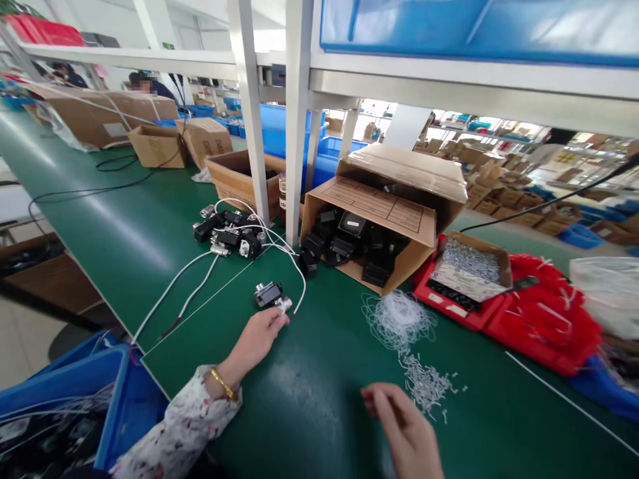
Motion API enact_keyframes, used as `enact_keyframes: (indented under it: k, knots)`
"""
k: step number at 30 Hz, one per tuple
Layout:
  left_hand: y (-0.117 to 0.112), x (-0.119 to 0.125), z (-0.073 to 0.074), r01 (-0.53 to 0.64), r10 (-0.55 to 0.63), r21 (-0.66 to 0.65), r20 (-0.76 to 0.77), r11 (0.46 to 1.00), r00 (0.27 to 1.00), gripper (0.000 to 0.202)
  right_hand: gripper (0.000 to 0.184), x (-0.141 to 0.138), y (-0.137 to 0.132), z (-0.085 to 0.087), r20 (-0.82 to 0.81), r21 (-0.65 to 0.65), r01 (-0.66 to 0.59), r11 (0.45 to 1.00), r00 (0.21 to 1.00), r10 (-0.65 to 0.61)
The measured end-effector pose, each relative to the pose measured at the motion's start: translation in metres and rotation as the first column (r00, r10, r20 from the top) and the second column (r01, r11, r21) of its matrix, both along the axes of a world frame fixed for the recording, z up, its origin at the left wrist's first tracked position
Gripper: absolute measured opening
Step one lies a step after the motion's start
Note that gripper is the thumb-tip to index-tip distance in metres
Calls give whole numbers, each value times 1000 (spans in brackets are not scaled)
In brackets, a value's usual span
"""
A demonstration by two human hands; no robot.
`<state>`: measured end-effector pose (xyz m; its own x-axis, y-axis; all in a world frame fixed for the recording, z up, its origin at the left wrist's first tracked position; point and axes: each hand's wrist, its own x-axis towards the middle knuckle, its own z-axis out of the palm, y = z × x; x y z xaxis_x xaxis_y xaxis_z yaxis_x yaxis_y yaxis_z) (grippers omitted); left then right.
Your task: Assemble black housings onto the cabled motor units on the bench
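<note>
My left hand (257, 338) reaches forward over the green table, fingers closed on the silver metal end of a small black connector housing (269, 294). A white cable (302, 283) ends close beside that housing. Farther left lies a pile of similar black housings with metal fittings (229, 233), with white cables running out of it. My right hand (407, 426) hovers above the table at the lower right, fingers loosely curled, and nothing shows in it. Just beyond it are a heap of small clear-white tube pieces (426, 384) and a tangle of thin clear strands (399, 319).
An open carton (319, 199) of black parts lies on its side behind the hands. Red trays (464, 309) and a box of small metal pieces (472, 259) stand right. A blue bin (112, 426) is lower left. Shelf posts (294, 133) rise midtable. Far left, people sit.
</note>
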<state>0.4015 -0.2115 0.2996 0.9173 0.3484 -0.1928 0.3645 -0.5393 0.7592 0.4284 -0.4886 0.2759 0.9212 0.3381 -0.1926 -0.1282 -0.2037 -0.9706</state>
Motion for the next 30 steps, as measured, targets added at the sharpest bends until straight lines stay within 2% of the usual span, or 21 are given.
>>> enact_keyframes:
  k: [1,2,4,6,7,9,10,11,14,15,17,18,20,21,23,25,26,27,28,29,30]
  knots:
    - [3,2,6,32,-32,-22,12,999,999,38,43,-2,22,-2,-149,125,-16,992,988,35]
    - [5,2,14,75,-74,-50,24,996,997,38,47,-2,42,-4,-319,261,2,965,944,84]
    - [3,-2,29,193,-186,-142,57,971,981,36,55,-2,70,-7,-564,481,92,872,794,227]
    - [-4,-7,41,335,-318,-259,105,906,942,35,62,-3,80,-8,-650,634,171,754,647,399]
    - [-9,-10,45,409,-387,-308,130,859,913,34,64,-4,79,-8,-653,683,204,702,600,461]
    - [-15,-13,48,525,-499,-327,168,786,850,32,65,-7,72,-10,-656,722,274,635,562,503]
    - [-17,-13,46,556,-530,-286,170,780,831,32,61,-10,68,-13,-671,713,320,624,572,473]
    - [-18,-13,41,560,-536,-216,161,800,829,32,54,-12,64,-16,-687,692,374,617,602,406]
    - [-23,-12,17,448,-449,42,146,893,881,24,32,-16,62,-26,-680,623,543,564,732,45]
    - [-28,-13,7,427,-436,88,159,900,886,31,32,-17,65,-28,-653,610,586,533,753,-79]
    - [-44,-15,-13,447,-459,106,206,888,864,72,40,-20,74,-29,-588,625,610,487,778,-221]
    - [-54,-16,-22,452,-460,92,234,887,857,88,45,-22,79,-27,-555,644,593,483,797,-238]
    - [-74,-16,-36,366,-356,20,279,931,892,93,54,-29,87,-24,-481,676,519,523,849,-220]
    - [-82,-15,-41,284,-261,-41,283,958,923,88,57,-31,88,-22,-431,672,461,579,880,-200]
    - [-90,-8,-46,113,-69,-168,249,979,966,76,54,-29,83,-18,-299,574,307,759,942,-155]
    - [-89,-1,-45,35,16,-240,208,970,978,68,44,-12,66,-14,-110,349,178,920,983,-148]
    - [-87,3,-44,25,25,-253,193,967,981,67,39,2,55,-12,13,205,160,966,986,-166]
    - [-83,5,-43,30,19,-264,183,964,983,67,34,20,43,-10,155,66,208,976,964,-216]
    - [-80,6,-41,46,4,-279,177,959,984,67,28,39,31,-7,325,-80,275,958,916,-236]
    - [-77,6,-40,64,-12,-301,171,951,985,67,24,60,20,-5,484,-209,368,906,844,-231]
    - [-75,6,-40,74,-18,-330,168,941,986,66,23,80,11,-2,584,-349,410,843,798,-147]
